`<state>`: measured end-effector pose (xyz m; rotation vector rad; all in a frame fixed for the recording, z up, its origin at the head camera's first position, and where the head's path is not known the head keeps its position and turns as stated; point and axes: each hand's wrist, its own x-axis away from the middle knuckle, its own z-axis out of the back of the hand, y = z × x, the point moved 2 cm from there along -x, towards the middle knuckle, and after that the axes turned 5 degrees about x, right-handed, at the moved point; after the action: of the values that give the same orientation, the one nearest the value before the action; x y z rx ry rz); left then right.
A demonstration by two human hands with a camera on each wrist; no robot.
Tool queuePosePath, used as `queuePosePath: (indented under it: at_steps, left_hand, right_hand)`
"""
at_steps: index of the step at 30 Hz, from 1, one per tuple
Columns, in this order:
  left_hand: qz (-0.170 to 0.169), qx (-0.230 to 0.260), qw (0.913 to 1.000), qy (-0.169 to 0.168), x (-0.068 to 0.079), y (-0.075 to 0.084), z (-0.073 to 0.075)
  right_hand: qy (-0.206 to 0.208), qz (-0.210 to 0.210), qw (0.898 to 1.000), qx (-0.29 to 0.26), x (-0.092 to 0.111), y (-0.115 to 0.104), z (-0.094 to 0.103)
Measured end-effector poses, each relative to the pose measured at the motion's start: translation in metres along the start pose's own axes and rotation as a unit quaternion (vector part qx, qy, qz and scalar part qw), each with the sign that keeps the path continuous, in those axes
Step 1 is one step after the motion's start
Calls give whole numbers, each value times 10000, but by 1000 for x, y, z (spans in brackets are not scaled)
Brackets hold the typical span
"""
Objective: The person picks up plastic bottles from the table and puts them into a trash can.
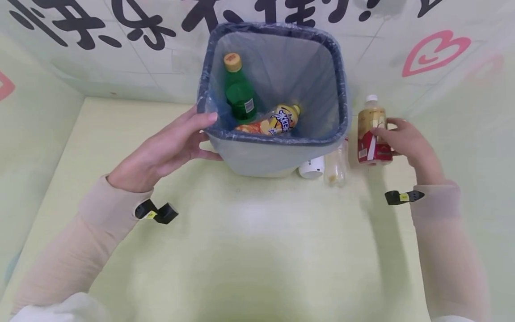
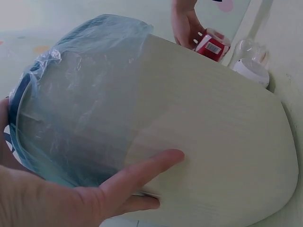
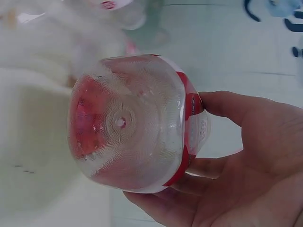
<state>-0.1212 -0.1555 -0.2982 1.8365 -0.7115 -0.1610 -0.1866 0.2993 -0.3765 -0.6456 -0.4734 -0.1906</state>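
Note:
A pale trash bin (image 1: 265, 161) lined with a thin bluish plastic bag (image 2: 90, 94) stands against the back wall. My left hand (image 1: 161, 147) grips its left rim, thumb over the edge and fingers spread along the outer wall. Inside the bin lie a green bottle (image 1: 240, 91) with a yellow-orange cap and a bottle with a yellow-and-orange label (image 1: 281, 120). To the right of the bin, my right hand (image 1: 410, 141) holds a plastic bottle (image 1: 373, 134) with a red-and-gold label and white cap. The bottle's clear base (image 3: 128, 125) faces the right wrist camera.
A clear bottle (image 1: 336, 167) and a white container (image 1: 312, 167) are beside the bin's lower right side, partly hidden by it. The light yellow-green table (image 1: 257, 250) meets walls at the back and sides. Black writing and a pink heart (image 1: 436, 52) decorate the back wall.

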Motion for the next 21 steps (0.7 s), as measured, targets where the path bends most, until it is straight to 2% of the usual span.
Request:
queuePosePath:
  at_steps: [5,10,14,21]
  left_hand:
    - [-65,-16,10000,11,0,0,0]
    - [-108,-40,9999,1,-1,1,1]
    - [-101,-30,9999,19,-1,1,0]
    - [-135,-57,9999,42,0,1,0]
  right_hand:
    - [376,86,9981,-474,17,-18,18]
    - [342,246,9970,-652,28,-30,26]
    - [445,387,9964,-613,38,-41,32]
    - [1048,660,9909,-524,63,-79,49]
